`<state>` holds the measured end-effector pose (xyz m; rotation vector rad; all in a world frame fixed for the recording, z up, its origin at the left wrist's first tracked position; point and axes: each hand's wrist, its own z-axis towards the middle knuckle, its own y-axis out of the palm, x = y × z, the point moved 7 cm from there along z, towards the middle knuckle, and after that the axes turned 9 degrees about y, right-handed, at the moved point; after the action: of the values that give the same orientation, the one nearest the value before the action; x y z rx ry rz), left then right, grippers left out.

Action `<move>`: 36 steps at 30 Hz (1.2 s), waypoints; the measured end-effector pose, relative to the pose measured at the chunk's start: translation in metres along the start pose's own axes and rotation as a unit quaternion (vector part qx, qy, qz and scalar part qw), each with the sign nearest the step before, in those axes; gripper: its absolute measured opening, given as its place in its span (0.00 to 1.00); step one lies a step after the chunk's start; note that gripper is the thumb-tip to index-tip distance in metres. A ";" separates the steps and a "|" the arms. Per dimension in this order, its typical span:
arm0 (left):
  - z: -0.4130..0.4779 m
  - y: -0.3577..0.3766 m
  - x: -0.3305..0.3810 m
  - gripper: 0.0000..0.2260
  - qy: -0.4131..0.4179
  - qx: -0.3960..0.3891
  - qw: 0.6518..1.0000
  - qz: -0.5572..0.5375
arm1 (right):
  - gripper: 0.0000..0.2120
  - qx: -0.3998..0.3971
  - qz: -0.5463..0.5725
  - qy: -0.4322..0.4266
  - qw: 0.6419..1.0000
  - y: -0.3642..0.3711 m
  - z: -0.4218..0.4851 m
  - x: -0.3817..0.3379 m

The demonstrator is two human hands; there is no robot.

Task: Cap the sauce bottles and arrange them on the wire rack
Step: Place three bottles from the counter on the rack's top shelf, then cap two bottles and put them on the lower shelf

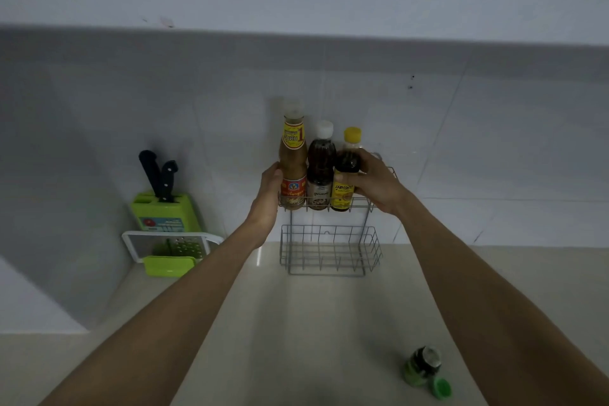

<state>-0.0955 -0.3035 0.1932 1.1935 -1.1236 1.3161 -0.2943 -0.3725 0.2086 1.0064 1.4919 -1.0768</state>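
Three capped sauce bottles stand side by side in the upper tier of the wire rack [379,204] against the tiled wall. The tall tan bottle [292,158] has a clear cap, and my left hand [268,198] rests against its left side. The dark middle bottle [320,168] has a white cap. My right hand [375,181] is wrapped around the dark bottle with a yellow cap and label [346,171]. On the counter at the near right stands an open green-labelled bottle [421,366], with its green cap [441,388] lying beside it.
The rack's lower basket [329,252] holds nothing. At the left stand a green knife block [164,212] with two black-handled knives and a white-and-green grater [168,249]. A beige countertop [296,323] stretches toward me, and a white cabinet overhangs above.
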 end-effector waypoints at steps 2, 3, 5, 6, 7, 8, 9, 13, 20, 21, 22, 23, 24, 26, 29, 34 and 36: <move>0.001 -0.001 -0.002 0.21 -0.005 -0.003 1.000 0.005 | 0.32 -0.006 -0.015 0.008 1.000 0.003 -0.002 0.003; 0.001 0.000 -0.003 0.21 -0.007 -0.005 1.000 0.005 | 0.33 -0.005 -0.022 0.010 1.000 0.004 -0.003 0.005; -0.001 0.002 -0.002 0.22 -0.014 -0.009 1.000 0.001 | 0.33 -0.009 -0.032 0.008 0.999 0.006 -0.006 0.007; -0.002 0.003 0.000 0.22 -0.013 -0.014 1.000 -0.001 | 0.32 -0.010 -0.037 0.009 0.999 0.007 -0.005 0.009; -0.004 0.005 0.003 0.22 -0.008 -0.024 1.000 -0.001 | 0.31 -0.011 -0.044 0.012 0.999 0.009 -0.007 0.010; -0.005 0.007 0.007 0.23 -0.003 -0.034 0.999 0.001 | 0.31 -0.006 -0.055 0.014 0.998 0.011 -0.006 0.012; -0.006 0.008 0.009 0.24 -0.001 -0.041 0.999 0.006 | 0.34 0.007 -0.068 0.014 0.998 0.014 -0.008 0.011; -0.016 0.000 0.005 0.28 -0.007 -0.056 0.997 0.061 | 0.52 0.108 -0.104 -0.004 0.989 0.020 -0.028 0.004; -0.069 -0.044 -0.017 0.16 -0.017 -0.021 0.996 0.085 | 0.20 0.273 -0.040 -0.174 0.945 0.042 -0.117 0.008; -0.087 -0.053 -0.026 0.14 -0.035 -0.025 0.996 0.083 | 0.15 0.232 -0.079 -0.161 0.956 0.056 -0.124 0.015; -0.104 -0.061 -0.037 0.12 -0.051 -0.029 0.995 0.086 | 0.12 0.176 -0.125 -0.147 0.965 0.071 -0.128 0.023; -0.122 -0.070 -0.048 0.11 -0.064 -0.029 0.993 0.092 | 0.09 0.113 -0.175 -0.137 0.968 0.088 -0.134 0.031; -0.138 -0.080 -0.059 0.11 -0.074 -0.026 0.992 0.095 | 0.08 0.052 -0.221 -0.129 0.965 0.105 -0.139 0.039; -0.174 -0.098 -0.080 0.14 -0.094 -0.013 0.991 0.097 | 0.06 -0.061 -0.291 -0.114 0.948 0.139 -0.154 0.055; -0.230 -0.116 -0.113 0.26 -0.113 -0.031 0.986 0.116 | 0.08 -0.191 -0.345 -0.102 0.913 0.182 -0.184 0.072; -0.309 -0.103 -0.156 0.33 -0.168 -0.170 0.955 0.175 | 0.24 -0.309 -0.454 -0.102 0.829 0.233 -0.230 0.085; -0.322 -0.087 -0.160 0.29 -0.181 -0.188 0.949 0.179 | 0.26 -0.316 -0.505 -0.139 0.791 0.245 -0.240 0.085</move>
<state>-0.0296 0.0096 0.0083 0.9925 -1.8368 1.0916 -0.1324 -0.0718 0.1177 -0.5135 1.9568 -1.1895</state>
